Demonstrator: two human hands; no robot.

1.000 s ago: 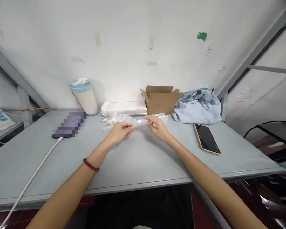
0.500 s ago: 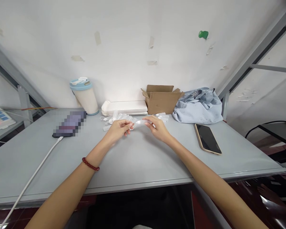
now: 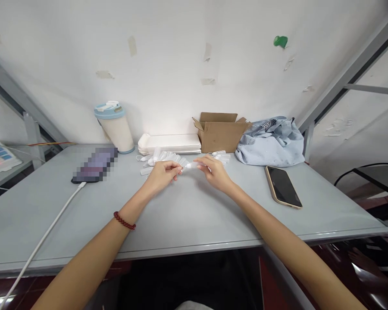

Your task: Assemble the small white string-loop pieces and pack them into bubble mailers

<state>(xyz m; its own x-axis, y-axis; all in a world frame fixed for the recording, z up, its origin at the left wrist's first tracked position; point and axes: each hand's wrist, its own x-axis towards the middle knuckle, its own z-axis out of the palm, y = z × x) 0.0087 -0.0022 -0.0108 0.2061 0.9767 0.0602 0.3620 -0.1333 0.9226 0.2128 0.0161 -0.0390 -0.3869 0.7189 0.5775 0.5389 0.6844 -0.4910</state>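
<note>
Both hands meet over the middle of the grey table [image 3: 187, 215]. My left hand [image 3: 161, 174], with a red bead bracelet on its wrist, pinches one end of a small clear plastic tube [image 3: 188, 166]. My right hand [image 3: 213, 171] pinches the tube's white-capped other end. Just behind the hands lies a heap of similar clear tubes [image 3: 161, 157], and a few more tubes [image 3: 220, 155] lie behind my right hand.
At the back stand a lidded cup [image 3: 114, 128], a stack of white trays [image 3: 170, 143], an open cardboard box [image 3: 220, 131] and a bundled light-blue cloth [image 3: 271, 142]. A phone [image 3: 283, 186] lies to the right. A second phone [image 3: 93, 165] with a white cable [image 3: 42, 241] lies left.
The hands stay pinched on the tube, shifting only slightly. The view has tilted a little.
</note>
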